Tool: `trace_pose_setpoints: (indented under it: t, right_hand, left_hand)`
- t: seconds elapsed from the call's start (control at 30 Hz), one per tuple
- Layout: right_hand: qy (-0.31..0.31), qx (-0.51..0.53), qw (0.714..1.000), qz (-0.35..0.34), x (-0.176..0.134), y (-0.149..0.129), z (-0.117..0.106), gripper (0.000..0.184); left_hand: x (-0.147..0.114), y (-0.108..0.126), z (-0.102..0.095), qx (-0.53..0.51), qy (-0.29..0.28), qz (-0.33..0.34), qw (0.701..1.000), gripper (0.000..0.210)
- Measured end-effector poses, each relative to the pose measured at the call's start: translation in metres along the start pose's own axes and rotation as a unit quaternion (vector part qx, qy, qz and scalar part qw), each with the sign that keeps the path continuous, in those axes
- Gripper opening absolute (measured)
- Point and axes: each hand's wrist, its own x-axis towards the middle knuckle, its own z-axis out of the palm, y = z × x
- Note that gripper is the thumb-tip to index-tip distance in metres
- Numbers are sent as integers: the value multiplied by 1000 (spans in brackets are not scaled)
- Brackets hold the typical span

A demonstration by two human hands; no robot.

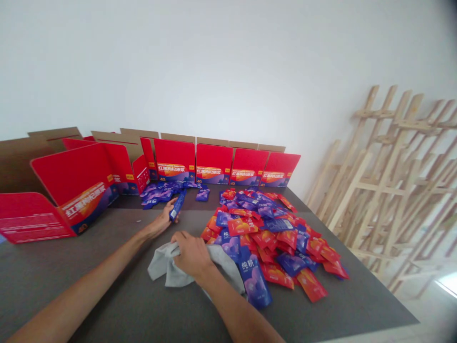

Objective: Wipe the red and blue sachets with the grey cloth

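Observation:
My left hand [164, 217] is closed around a blue pouch [177, 206], which it holds tilted near a group of blue pouches [160, 192] on the table. Closer to me, my right hand [191, 252] grips a grey cloth [167, 267] that spreads out on both sides of the fingers. To the right of the cloth lies a mixed heap of red pouches [266, 238] and blue ones. One large blue pouch [254, 281] lies at the heap's near edge, beside the cloth. A single blue pouch [202, 194] lies apart, farther back.
Open red cartons [214, 164] stand in a row along the back of the dark table [117, 305]. More cartons [87, 186] stand at the left, flaps up. Wooden easels [382, 190] lean by the white wall at the right, beyond the table's edge.

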Motion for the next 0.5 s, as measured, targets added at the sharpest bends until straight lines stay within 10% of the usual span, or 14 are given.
trace_pose_setpoints:
  t: [0.13, 0.27, 0.5]
  right_hand:
    - [45, 21, 999, 0, -1, 1, 0, 34]
    - [67, 15, 997, 16, -1, 3, 1, 30]
    - [183, 15, 978, 95, 3, 22, -19, 27]
  left_hand:
    - [-66, 1, 1, -308, -53, -118, 942, 43]
    - [-112, 8, 6, -368, -129, -206, 898, 32]
    - [-133, 16, 10, -370, -207, -109, 899, 35]
